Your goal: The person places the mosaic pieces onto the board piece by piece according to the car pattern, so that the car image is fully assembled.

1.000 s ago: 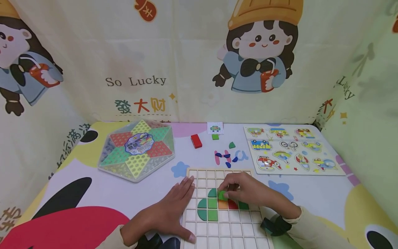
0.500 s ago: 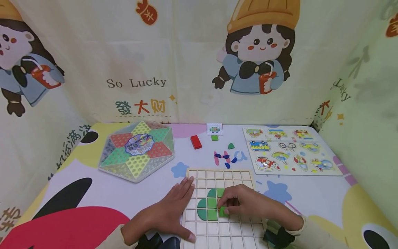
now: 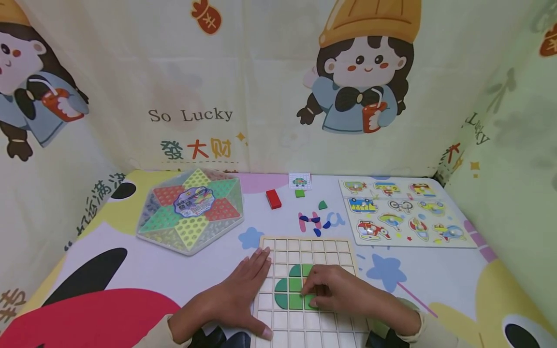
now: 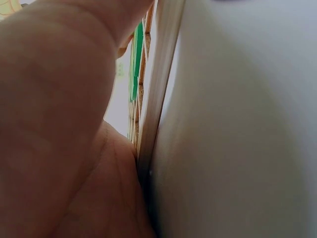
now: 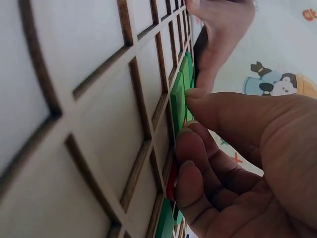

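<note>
A wooden grid board (image 3: 313,321) lies on the table in the head view. My left hand (image 3: 237,292) rests along its left edge, fingers spread and thumb over the near-left part. My right hand (image 3: 344,290) is over the middle of the board and pinches a green square tile (image 5: 177,101) low over a cell, beside another green square (image 3: 296,302). Dark green rounded tiles (image 3: 281,293) sit left of the green squares, and one more green square (image 3: 307,269) lies in a farther cell. A red tile (image 5: 172,181) shows under my right fingers, mostly hidden.
Beyond the board lie several dark blue pieces (image 3: 317,232), a green rounded piece (image 3: 322,205), a green square (image 3: 300,193), a red block (image 3: 273,198) and a small pattern card (image 3: 300,181). A hexagonal game box (image 3: 191,210) stands left, a vehicle puzzle board (image 3: 404,212) right.
My right hand has come down the board toward me. A green square now lies in the farther cell, and another has lowered toward the nearer one. The left hand has stayed still.
</note>
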Demonstrator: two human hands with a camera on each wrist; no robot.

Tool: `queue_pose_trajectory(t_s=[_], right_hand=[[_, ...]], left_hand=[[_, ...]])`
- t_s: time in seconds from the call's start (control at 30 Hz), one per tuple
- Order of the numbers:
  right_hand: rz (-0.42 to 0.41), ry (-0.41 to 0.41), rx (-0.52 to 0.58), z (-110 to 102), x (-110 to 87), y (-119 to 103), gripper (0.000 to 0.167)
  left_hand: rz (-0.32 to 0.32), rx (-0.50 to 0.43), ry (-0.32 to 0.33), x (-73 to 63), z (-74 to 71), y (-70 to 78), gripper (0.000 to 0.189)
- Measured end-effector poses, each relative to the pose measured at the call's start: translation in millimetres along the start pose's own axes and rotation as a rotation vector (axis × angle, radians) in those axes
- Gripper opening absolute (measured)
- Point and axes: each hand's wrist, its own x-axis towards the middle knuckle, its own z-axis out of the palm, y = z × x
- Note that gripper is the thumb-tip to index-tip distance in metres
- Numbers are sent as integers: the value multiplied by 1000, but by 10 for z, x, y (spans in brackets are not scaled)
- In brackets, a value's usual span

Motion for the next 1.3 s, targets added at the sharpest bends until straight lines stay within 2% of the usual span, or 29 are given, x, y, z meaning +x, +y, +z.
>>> queue_pose_trajectory(t_s=[0.13,0.33,0.53,0.63,0.9,1.3], right_hand=[[2,3,-10,6,5,4,17],[-39,18,18,-49,15,4,11],[-31,100,23,-239,99,48,10],[-18,161,6,-361,186,116,12],[82,333,-48,-650,486,328,12],[177,405,-23,-867,867,551,16]], left_hand=[[6,5,6,-10,-3,-15,127],[6,2,6,-14,2,-23,127],[12,2,9,-31,-4,-11,127],[10,10,4,-42,-11,-2,127],[14,15,18,-45,-15,-12,126],[21,-1,12,-9,13,-12,125]])
